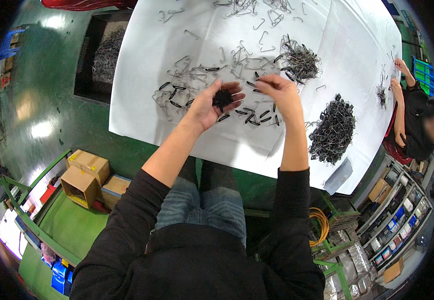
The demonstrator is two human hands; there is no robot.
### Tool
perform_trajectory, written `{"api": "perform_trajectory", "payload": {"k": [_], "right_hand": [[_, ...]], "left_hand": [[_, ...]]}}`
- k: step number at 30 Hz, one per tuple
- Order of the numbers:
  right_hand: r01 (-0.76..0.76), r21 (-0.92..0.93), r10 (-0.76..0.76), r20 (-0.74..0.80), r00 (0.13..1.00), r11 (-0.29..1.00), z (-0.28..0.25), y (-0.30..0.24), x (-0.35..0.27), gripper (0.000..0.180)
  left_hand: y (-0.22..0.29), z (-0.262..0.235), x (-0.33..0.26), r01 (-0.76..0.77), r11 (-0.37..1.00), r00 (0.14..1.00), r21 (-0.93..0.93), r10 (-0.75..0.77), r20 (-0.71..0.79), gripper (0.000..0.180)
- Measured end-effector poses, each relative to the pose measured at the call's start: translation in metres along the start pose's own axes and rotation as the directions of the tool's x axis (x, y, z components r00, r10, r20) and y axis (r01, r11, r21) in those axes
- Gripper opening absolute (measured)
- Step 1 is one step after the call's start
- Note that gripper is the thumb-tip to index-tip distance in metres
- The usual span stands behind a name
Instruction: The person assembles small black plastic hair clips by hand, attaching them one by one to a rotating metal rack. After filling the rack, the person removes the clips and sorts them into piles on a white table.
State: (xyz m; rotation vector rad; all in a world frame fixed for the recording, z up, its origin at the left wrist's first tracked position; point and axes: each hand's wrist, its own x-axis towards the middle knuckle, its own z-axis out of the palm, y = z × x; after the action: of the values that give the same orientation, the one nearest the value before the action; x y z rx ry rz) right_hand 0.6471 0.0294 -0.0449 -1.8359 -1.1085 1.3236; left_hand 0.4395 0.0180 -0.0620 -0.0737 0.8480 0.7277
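Observation:
My left hand is turned palm up and cradles a small heap of black pieces, its fingers stretched out and slightly curled. Just to its right, my right hand is held in a pinch; whatever is between its fingertips is too small to make out. Under and around both hands lie bent metal wire hooks, some with black sleeves on them. To the right, a dense heap of black-tipped wire hooks sits on the white-covered table. Another heap of black-tipped hooks lies farther back.
More bare wire hooks are strewn at the table's far side. A dark bin of wire parts stands left of the table. Another person works at the right edge. Cardboard boxes are at lower left; a shelf rack at lower right.

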Motion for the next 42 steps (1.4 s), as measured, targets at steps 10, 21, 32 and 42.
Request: {"api": "perform_trajectory", "payload": {"k": [10,21,32,42], "right_hand": [[-0.035,-0.647,-0.079,-0.146,0.986,0.762,0.042,0.006,0.004,0.023],[0.116,-0.761,-0.23,-0.045,0.972,0.638,0.048,0.012,-0.006,0.021],[0.148,-0.756,-0.258,-0.029,0.966,0.637,0.035,0.019,-0.025,0.014],[0.077,-0.793,-0.156,-0.022,0.988,0.605,0.044,0.015,-0.034,0.016]], "left_hand": [[-0.007,-0.02,-0.004,-0.006,0.995,0.998,0.101,0.012,-0.058,0.04],[-0.007,-0.042,-0.013,-0.021,0.998,0.999,0.066,0.019,0.033,0.038],[-0.01,-0.048,-0.017,0.015,0.999,0.998,-0.038,-0.013,0.062,0.033],[-0.009,-0.042,-0.03,-0.06,0.992,0.998,0.113,0.061,-0.005,0.038]]}}
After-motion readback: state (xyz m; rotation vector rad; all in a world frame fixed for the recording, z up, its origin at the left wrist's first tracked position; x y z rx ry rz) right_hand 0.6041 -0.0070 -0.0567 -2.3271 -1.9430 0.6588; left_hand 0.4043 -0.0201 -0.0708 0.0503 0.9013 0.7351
